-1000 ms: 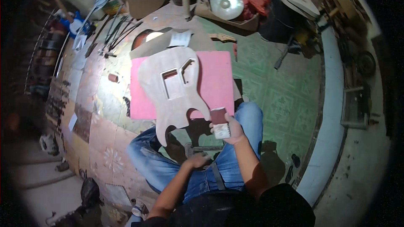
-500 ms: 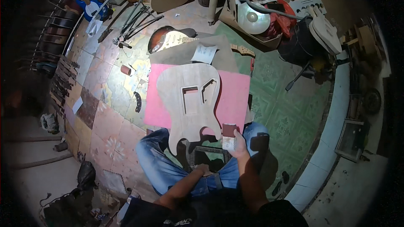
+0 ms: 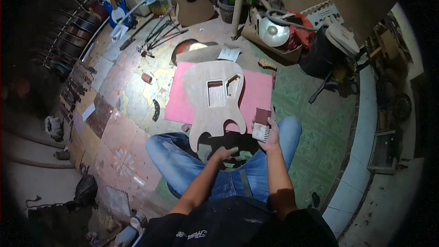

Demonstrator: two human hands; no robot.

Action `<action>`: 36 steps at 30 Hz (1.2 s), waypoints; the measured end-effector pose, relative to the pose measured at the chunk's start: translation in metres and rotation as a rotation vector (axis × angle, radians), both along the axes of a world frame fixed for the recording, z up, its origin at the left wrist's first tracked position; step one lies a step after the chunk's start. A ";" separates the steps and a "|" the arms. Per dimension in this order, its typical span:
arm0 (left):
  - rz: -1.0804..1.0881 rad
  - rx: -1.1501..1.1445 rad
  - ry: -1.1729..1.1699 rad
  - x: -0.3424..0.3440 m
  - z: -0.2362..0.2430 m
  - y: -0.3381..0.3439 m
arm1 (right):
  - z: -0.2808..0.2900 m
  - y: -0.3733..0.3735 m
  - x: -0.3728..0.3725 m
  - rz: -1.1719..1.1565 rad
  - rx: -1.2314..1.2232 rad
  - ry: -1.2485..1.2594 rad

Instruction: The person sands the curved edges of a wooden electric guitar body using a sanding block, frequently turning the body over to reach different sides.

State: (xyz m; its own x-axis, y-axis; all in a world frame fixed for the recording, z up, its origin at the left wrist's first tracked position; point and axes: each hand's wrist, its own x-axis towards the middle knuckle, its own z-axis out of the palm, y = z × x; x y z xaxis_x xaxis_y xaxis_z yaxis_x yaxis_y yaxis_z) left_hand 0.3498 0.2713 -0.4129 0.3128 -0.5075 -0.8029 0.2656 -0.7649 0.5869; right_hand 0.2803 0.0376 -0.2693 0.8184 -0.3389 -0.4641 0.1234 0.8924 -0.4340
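Observation:
An unpainted pale electric guitar body [image 3: 206, 114] with routed cavities lies on a pink mat [image 3: 256, 87] in front of me, its horns reaching over my lap. My right hand [image 3: 271, 135] grips a pale block [image 3: 259, 131] with dark red sandpaper [image 3: 262, 115] at its upper end, beside the body's right horn. My left hand [image 3: 222, 154] is low over my lap, just below the body; I cannot make out whether something small is between its fingers.
Beyond the mat are a sunburst guitar [image 3: 183, 48], paper [image 3: 228, 54] and a guitar neck [image 3: 266, 64]. Metal stands [image 3: 160, 36] and a cardboard tube [image 3: 146, 77] lie left. A box of clutter [image 3: 251, 34] and a dark bucket [image 3: 311, 55] stand back right; guitars on a rack [image 3: 68, 36] line the far left.
The view has shifted. My left hand has moved up and rightward from low in my lap compared with half a second ago. My right hand still holds the block beside the horn.

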 end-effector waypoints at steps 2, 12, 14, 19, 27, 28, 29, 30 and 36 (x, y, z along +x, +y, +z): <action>0.470 -0.011 0.286 -0.015 0.057 -0.036 | 0.017 -0.011 -0.034 -0.097 -0.084 0.015; 1.969 -0.419 0.242 0.008 0.020 0.008 | -0.022 0.003 -0.007 -0.082 -0.028 0.150; 1.943 -0.741 0.309 0.011 0.027 0.012 | -0.037 -0.001 -0.001 -0.028 -0.002 0.132; 1.938 -0.746 -0.049 0.026 0.085 0.016 | -0.042 0.000 0.016 -0.064 -0.320 0.342; 1.927 -0.733 -0.525 0.057 0.187 -0.005 | -0.021 0.011 -0.001 -0.062 -0.331 0.247; 1.929 -0.740 -0.519 0.061 0.191 -0.001 | -0.021 0.011 -0.001 -0.064 -0.338 0.245; 1.867 -0.792 -0.694 0.067 0.194 0.004 | -0.022 0.010 0.000 -0.055 -0.281 0.245; 1.796 -0.840 -0.868 0.072 0.198 0.006 | -0.022 0.010 0.001 -0.047 -0.223 0.245; 1.423 -0.973 -1.158 0.081 0.274 0.036 | -0.022 0.016 0.006 0.025 -0.370 0.175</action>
